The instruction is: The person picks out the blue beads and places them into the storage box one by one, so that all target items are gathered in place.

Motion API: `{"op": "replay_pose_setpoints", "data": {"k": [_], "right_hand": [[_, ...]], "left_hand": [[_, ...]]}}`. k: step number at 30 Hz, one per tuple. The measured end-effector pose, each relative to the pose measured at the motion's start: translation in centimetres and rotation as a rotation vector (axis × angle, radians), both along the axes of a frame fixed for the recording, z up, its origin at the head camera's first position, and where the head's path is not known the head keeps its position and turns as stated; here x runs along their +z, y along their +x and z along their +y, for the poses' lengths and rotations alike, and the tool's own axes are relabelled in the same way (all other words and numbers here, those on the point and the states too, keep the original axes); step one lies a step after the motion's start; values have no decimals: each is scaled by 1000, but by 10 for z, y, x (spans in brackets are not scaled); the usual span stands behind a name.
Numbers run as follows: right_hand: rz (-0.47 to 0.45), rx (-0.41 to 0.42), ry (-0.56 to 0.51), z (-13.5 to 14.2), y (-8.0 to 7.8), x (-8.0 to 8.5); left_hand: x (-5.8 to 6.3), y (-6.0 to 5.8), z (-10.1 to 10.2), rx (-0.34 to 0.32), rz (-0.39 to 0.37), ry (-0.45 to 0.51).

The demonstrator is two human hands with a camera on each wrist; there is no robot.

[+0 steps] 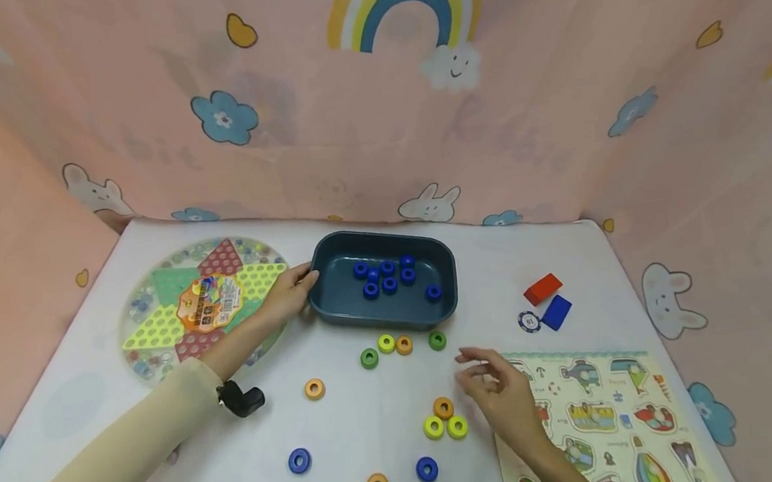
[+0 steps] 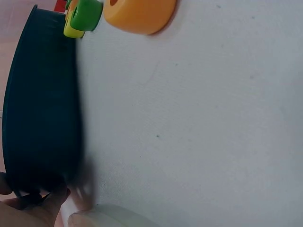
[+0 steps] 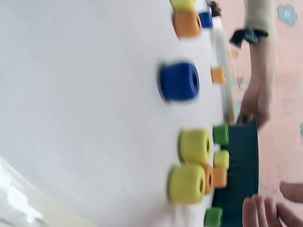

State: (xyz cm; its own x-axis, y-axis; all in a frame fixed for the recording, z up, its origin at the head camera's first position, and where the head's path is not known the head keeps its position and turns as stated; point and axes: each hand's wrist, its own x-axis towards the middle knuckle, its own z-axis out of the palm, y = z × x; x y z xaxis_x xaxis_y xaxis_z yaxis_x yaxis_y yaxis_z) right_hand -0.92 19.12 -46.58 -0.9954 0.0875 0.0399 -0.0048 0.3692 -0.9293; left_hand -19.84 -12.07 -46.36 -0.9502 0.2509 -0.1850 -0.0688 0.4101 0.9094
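A dark teal tray (image 1: 336,299) stands toward the back of the white table, holding several blue beads (image 1: 390,286). My left hand (image 1: 286,294) grips the tray's left end, thumb and fingers at the rim; the left wrist view shows this hand (image 2: 35,215) at the tray's lower end. My right hand (image 1: 506,396) is in the air with loosely bent fingers and nothing in them, right of an orange bead (image 1: 437,403) and two yellow beads (image 1: 453,434). Along the tray's front lie two green beads (image 1: 364,362), a yellow one and an orange one.
Loose blue beads (image 1: 421,476) and orange beads (image 1: 308,390) lie nearer the front. A round star-patterned game board (image 1: 158,289) is at left. At right are a vehicle picture puzzle (image 1: 556,409), a red block (image 1: 543,287), a blue block (image 1: 557,313) and a chip (image 1: 529,322).
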Motion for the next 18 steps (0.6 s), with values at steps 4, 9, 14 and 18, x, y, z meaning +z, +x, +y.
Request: {"op": "replay_pose_setpoints", "data": {"k": [4,9,14,18], "right_hand": [[-160,271,40,-10,29,6],[-158,624,225,-18,50,-5],[-122,658,367,-23,57,-18],[-102,641,354,-22,57,-22]], "left_hand": [[3,1,1,13,-7,-12],[2,0,0,19,-7,-28],[0,0,-1,7,4,-24],[-1,0,0,1,7,-7]]}}
